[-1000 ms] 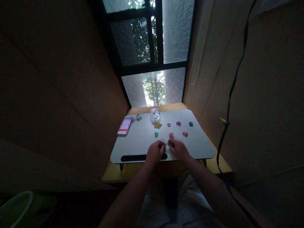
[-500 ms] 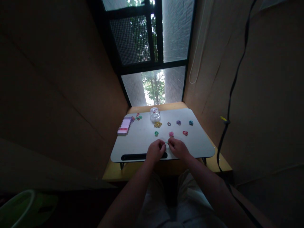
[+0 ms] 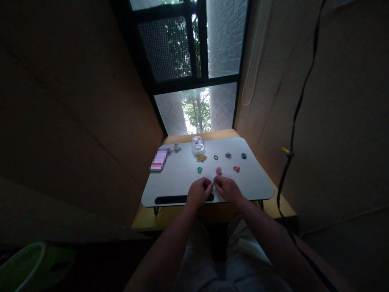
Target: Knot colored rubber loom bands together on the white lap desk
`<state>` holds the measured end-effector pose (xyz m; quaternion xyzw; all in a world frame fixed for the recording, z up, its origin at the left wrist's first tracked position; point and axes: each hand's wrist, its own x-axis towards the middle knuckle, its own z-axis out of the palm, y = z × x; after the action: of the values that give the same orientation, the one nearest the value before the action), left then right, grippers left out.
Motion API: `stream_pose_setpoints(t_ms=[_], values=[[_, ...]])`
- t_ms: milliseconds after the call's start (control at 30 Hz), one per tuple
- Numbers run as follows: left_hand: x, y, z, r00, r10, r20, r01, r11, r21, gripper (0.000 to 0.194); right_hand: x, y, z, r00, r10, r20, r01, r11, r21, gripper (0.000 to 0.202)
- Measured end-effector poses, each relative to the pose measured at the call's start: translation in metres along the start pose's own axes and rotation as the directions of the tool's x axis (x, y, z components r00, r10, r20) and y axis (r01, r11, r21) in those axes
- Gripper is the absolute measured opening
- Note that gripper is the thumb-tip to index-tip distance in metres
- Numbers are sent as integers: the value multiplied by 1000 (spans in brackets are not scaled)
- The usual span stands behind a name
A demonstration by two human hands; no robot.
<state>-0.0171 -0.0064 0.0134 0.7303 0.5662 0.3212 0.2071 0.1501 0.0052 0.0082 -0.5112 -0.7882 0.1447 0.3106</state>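
Both hands meet low over the white lap table (image 3: 170, 178). My left hand (image 3: 199, 190) and my right hand (image 3: 226, 188) are closed in a pinch, fingertips almost touching. Between them is a small green band (image 3: 212, 182), apparently a hair tie, mostly hidden by the fingers. Just beyond the hands lie small groups of similar ties: green ties (image 3: 199, 169), pink ties (image 3: 219, 170) and red ties (image 3: 236, 168). Farther back are yellow ties (image 3: 201, 158), a dark tie (image 3: 215, 157), purple ties (image 3: 228, 155) and teal ties (image 3: 244, 155).
A clear jar (image 3: 198, 147) stands at the table's back. Mixed red and green ties (image 3: 176, 149) lie at the back left beside a blurred-out flat pink item (image 3: 159, 160). A black slot strip (image 3: 170, 200) runs along the front edge. A dark strap (image 3: 294, 121) hangs at right.
The fingertips have drawn slightly closer together, and less of the green band shows. The view has shifted a little; the ties and jar stay in place on the table.
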Motion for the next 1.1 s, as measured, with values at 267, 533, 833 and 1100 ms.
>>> stream_pose_setpoints(t_ms=[267,533,833,1100], values=[[-1,4,-2,1000,-17,5,17,1000,-7,12,0,-1,-1,1000,1,-7,-1,1000,1,15],[0,2,-1,1000,-7,-6,7,1000,-1,13,-1,1,0,1000,-27,14,27,1000,0,14],[-1,4,-3,1000,-17,9,17,1000,14,16,-1,1,1,1000,-31,2,31,999,-16,13],[-1,1,0,1000,8,-7,-8,1000,-9,12,-1,1,1,999,-33,-5,33,999,3,16]])
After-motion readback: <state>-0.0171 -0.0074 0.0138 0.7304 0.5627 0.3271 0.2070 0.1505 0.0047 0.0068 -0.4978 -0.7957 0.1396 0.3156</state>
